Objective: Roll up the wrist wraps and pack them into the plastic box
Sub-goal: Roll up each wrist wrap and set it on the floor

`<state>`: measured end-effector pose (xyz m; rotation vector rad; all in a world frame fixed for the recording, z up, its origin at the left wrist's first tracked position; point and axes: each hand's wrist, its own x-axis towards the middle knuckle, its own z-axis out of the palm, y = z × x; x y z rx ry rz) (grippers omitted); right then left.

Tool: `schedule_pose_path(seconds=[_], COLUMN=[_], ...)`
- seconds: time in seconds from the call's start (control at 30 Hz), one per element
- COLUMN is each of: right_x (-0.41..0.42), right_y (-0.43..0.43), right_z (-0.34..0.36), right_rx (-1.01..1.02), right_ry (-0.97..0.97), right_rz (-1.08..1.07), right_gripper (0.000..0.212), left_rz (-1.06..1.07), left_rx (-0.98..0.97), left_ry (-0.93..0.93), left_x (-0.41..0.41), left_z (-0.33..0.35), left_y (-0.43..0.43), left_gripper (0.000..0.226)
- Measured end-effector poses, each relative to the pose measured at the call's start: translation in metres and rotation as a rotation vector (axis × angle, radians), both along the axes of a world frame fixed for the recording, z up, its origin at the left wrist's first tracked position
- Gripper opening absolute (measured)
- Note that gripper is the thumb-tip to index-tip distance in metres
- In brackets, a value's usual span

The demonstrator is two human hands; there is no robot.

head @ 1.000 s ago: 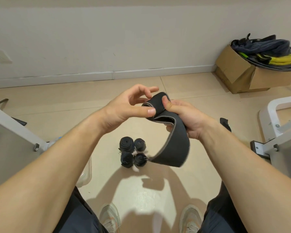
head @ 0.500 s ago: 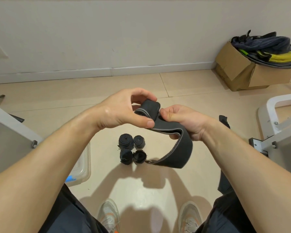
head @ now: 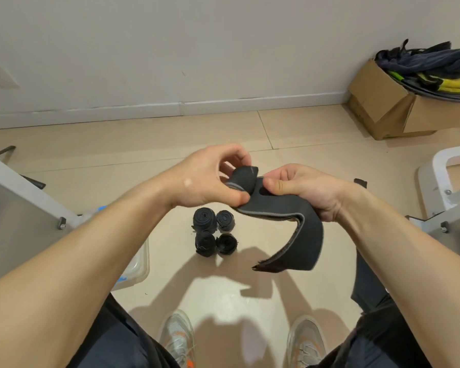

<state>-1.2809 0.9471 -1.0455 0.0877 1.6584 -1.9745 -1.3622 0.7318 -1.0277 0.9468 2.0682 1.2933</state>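
Both your left hand [head: 207, 179] and right hand [head: 303, 189] pinched a barely rolled black fabric wrist wrap [head: 303, 235]; four finished black rolls [head: 214, 232] at their six o'clock awaited the clear plastic box [head: 142, 261].

The left hand [head: 205, 181] pinches the rolled end of a black wrist wrap [head: 300, 229]. The right hand [head: 306, 189], at its three o'clock, grips the strap, whose tail hangs loose. Four rolled wraps [head: 205, 221] lie on the floor [head: 117, 144] at six o'clock of the hands, and the plastic box [head: 141, 261] is at eight o'clock.

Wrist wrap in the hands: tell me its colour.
The wrist wrap is black with a thin grey edge; the head view shows it.
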Motion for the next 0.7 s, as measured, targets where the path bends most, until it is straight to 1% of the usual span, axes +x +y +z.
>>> schedule_pose_path(seconds=[0.13, 0.2, 0.27, 0.33, 0.37, 0.4, 0.43, 0.5, 0.53, 0.57, 0.63, 0.7], right_x=[-0.001, -0.001, -0.001, -0.001, -0.002, -0.002, -0.002, -0.002, -0.002, -0.003, -0.006, -0.008], right_y=[-0.004, -0.007, -0.012, -0.015, -0.016, -0.018, -0.021, -0.026, -0.029, -0.032, -0.036, -0.040], right_z=[0.002, 0.001, 0.000, -0.003, -0.004, -0.005, -0.006, -0.007, -0.007, -0.008, -0.010, -0.012], right_rx=[0.097, 0.154, 0.185, 0.169, 0.151, 0.131, 0.102, 0.033, 0.004, -0.016, -0.030, -0.033], right_ry=[-0.002, -0.007, -0.023, -0.029, -0.024, -0.017, -0.005, 0.012, 0.020, 0.030, 0.052, 0.067], right_rz=[-0.141, -0.211, -0.273, -0.335, -0.361, -0.384, -0.408, -0.481, -0.521, -0.563, -0.638, -0.696], right_gripper=[0.058, 0.055, 0.057, 0.067, 0.068, 0.064, 0.056, 0.035, 0.028, 0.024, 0.020, 0.017], left_rz=[0.000, -0.031, -0.029, 0.048, 0.093, 0.138, 0.183, 0.307, 0.381, 0.462, 0.609, 0.668], left_rx=[-0.105, -0.101, -0.091, -0.105, -0.100, -0.080, -0.055, -0.009, 0.036, 0.095, 0.194, 0.185], left_ry=[0.168, 0.250, 0.263, 0.236, 0.203, 0.158, 0.124, 0.124, 0.102, 0.039, -0.071, -0.064], left_x=[0.004, 0.005, 0.006, 0.009, 0.012, 0.015, 0.019, 0.026, 0.029, 0.031, 0.034, 0.035], left_z=[-0.002, -0.004, -0.008, -0.012, -0.013, -0.014, -0.015, -0.017, -0.018, -0.019, -0.024, -0.029], left_y=[0.012, 0.016, 0.018, 0.020, 0.020, 0.021, 0.022, 0.028, 0.031, 0.034, 0.040, 0.044], left_gripper=[0.051, 0.049, 0.052, 0.058, 0.060, 0.061, 0.062, 0.072, 0.075, 0.074, 0.057, 0.035])
